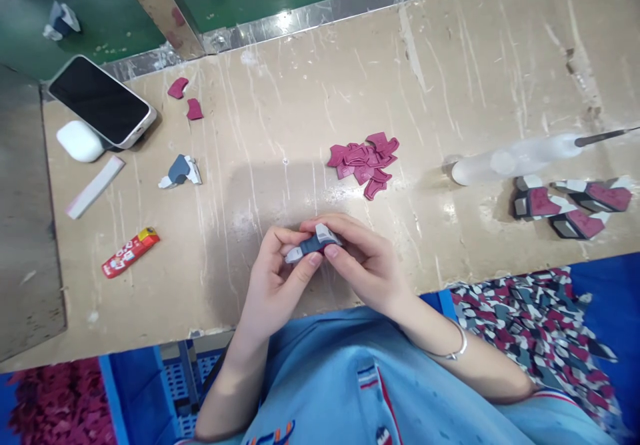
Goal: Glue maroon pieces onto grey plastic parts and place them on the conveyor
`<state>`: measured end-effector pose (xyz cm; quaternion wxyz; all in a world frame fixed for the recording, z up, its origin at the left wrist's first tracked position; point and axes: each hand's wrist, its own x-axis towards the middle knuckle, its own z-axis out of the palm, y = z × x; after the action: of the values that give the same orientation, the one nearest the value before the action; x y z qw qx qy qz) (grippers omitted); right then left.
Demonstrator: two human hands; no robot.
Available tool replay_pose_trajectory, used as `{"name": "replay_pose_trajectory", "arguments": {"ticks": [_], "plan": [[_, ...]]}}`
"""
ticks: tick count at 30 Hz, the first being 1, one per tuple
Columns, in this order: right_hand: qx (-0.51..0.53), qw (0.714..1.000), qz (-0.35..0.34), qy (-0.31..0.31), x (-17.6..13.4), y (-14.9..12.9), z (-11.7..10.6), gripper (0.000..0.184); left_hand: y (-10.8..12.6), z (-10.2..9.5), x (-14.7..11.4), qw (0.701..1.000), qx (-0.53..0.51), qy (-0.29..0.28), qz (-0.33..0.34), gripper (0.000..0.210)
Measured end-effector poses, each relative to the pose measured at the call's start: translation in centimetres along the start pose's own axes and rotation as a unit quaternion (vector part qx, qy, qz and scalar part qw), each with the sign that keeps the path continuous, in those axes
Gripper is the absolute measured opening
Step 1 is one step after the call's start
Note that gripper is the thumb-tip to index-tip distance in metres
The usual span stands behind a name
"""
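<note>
At the grey part's [311,243] nine o'clock lies a red packet [131,253]; left hand [277,277] and right hand [371,258] pinch that part over the surface [310,85], its half-hidden edge perhaps maroon; maroon pieces [363,157] lie at one o'clock.

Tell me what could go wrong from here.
The small grey part, pinched between the left hand and right hand, might slip and drop. The loose red pieces, heaped just beyond the hands, could scatter if brushed.
</note>
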<state>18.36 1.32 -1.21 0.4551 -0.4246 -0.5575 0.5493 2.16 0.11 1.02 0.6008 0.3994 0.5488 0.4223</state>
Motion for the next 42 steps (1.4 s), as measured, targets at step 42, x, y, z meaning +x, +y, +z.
{"name": "replay_pose_trajectory", "arguments": {"ticks": [42], "plan": [[0.049, 0.977, 0.049, 0.202, -3.3, 2.0, -5.6, 0.032, 9.2, -4.6, 17.1, 0.849, 0.456, 0.008, 0.268, 0.022]]}}
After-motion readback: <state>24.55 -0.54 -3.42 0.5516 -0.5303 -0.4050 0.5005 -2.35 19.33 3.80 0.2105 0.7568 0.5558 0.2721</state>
